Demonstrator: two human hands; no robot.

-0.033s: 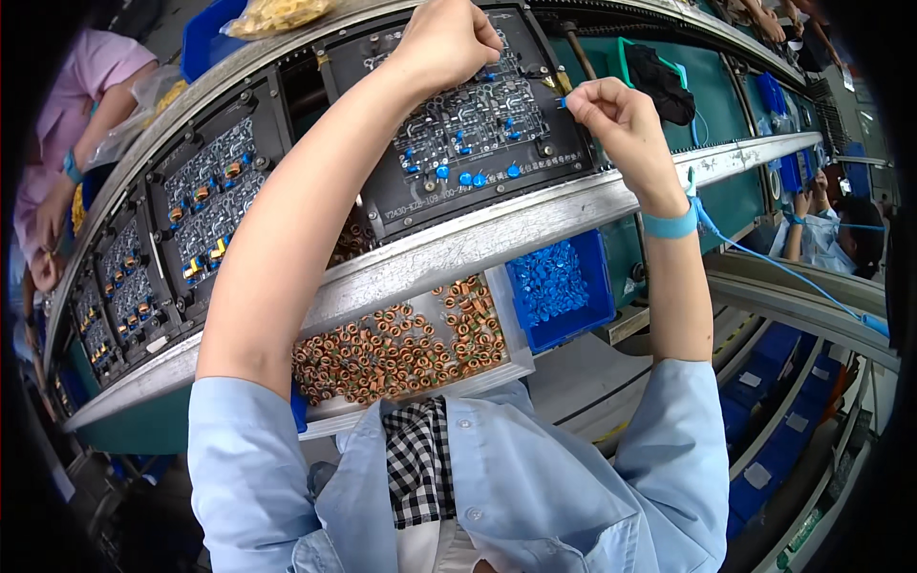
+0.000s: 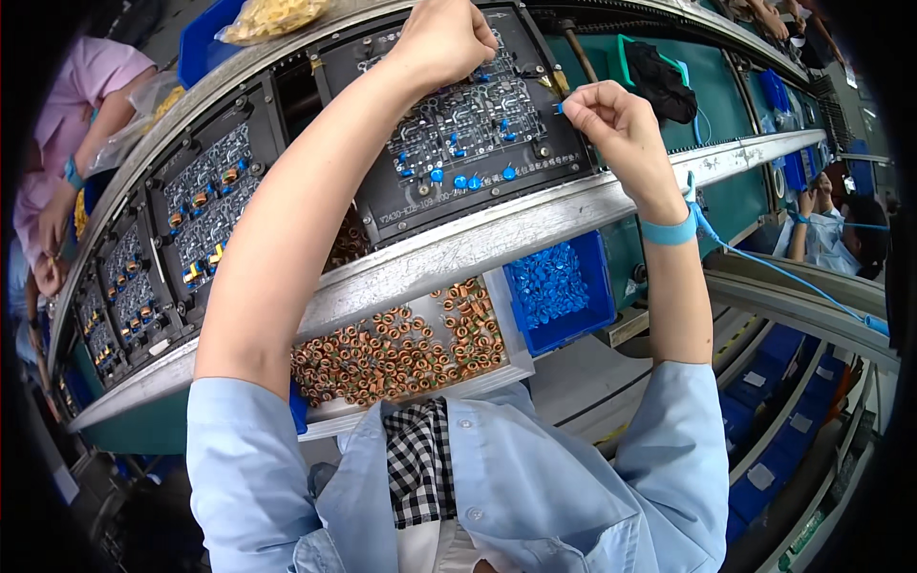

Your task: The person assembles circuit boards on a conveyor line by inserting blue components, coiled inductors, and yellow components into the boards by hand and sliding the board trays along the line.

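My left hand (image 2: 441, 46) reaches over the far part of a black fixture tray (image 2: 392, 205) holding small circuit boards (image 2: 468, 119). Its fingers are drawn together close to the boards, and their tips are partly hidden, so I cannot make out what they hold. Just past the tray's right edge, my right hand (image 2: 621, 124) pinches a small blue disc component (image 2: 560, 109) between thumb and forefinger. Several similar blue discs (image 2: 462, 181) lie loose along the tray's near edge, while others stand on the boards. A blue wrist strap (image 2: 669, 230) circles my right wrist.
A metal rail (image 2: 478, 229) crosses in front of the tray. Below it are a bin of copper-wound ring coils (image 2: 401, 349) and a blue bin (image 2: 592, 310) of blue discs. More fixture trays (image 2: 205, 191) line the left. A coiled blue cord (image 2: 764, 258) trails rightward from my wrist strap.
The tray and its loose blue discs sit very slightly farther left and nearer. My left hand has shifted slightly left; my right hand keeps its pinch on the blue disc.
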